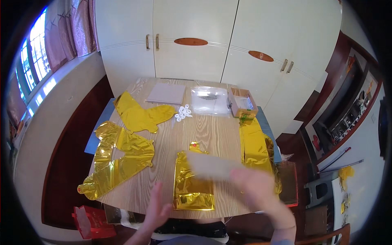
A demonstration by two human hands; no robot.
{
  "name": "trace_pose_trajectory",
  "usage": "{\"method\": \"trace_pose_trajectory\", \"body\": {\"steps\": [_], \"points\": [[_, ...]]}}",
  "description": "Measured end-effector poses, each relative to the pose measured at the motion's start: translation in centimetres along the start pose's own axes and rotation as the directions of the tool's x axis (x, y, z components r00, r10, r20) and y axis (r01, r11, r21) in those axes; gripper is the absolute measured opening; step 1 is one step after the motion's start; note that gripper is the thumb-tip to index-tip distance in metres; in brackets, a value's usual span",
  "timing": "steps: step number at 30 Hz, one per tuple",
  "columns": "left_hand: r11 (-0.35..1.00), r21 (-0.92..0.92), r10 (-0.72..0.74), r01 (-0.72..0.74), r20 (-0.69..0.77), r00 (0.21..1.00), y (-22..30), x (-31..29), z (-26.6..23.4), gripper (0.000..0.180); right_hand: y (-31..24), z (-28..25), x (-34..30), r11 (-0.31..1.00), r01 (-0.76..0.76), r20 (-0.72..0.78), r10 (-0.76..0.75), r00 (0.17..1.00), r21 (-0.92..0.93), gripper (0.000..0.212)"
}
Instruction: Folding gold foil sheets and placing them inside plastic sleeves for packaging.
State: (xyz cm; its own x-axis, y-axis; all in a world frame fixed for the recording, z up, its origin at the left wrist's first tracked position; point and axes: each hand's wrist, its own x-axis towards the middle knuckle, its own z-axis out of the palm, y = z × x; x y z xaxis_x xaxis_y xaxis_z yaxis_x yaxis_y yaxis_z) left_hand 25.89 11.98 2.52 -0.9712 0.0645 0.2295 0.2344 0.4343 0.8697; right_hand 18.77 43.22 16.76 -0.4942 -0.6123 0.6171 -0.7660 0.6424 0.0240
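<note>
My right hand (255, 185) grips a pale flat strip (212, 166), blurred by motion, and holds it over a folded gold foil balloon (194, 188). That balloon lies flat near the table's front edge, with a small tab poking out at its far end. Left of it is my left hand (157, 208), fingers stretched and holding nothing. Two more flat gold foil balloons are spread on the left: one with curved parts (118, 157) and another farther back (143, 112). On the right, further gold foil (257, 147) lies along the table edge.
Small white rings (183, 113) are heaped near the table's middle. Behind them lie a pale flat board (166, 94), clear plastic bags (210, 100) and an open cardboard box (243, 104). White cabinets (192, 20) stand beyond. A red bag (94, 222) is below at left.
</note>
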Motion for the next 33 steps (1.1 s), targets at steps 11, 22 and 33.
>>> {"method": "trace_pose_trajectory", "body": {"steps": [11, 22, 33], "points": [[1.000, -0.002, -0.030, 0.031, 0.142, 0.989, -1.0, 1.5, -1.1, 0.060, -12.5, 8.6, -10.1, 0.989, 0.123, 0.208, -0.138, 0.968, 0.081, 0.037], [0.716, 0.494, 0.199, -0.493, 0.533, 0.823, -0.1, 2.0, 4.2, 0.049, -11.3, 11.1, -10.1, 0.952, -0.034, 0.202, -0.030, 0.979, 0.305, 0.030], [0.682, 0.512, 0.194, -0.522, 0.562, 0.804, 0.7, 3.4, 3.7, 0.063, 5.4, 18.5, -3.3, 0.525, -0.680, 0.436, 0.524, 0.732, 0.511, 0.049]]}}
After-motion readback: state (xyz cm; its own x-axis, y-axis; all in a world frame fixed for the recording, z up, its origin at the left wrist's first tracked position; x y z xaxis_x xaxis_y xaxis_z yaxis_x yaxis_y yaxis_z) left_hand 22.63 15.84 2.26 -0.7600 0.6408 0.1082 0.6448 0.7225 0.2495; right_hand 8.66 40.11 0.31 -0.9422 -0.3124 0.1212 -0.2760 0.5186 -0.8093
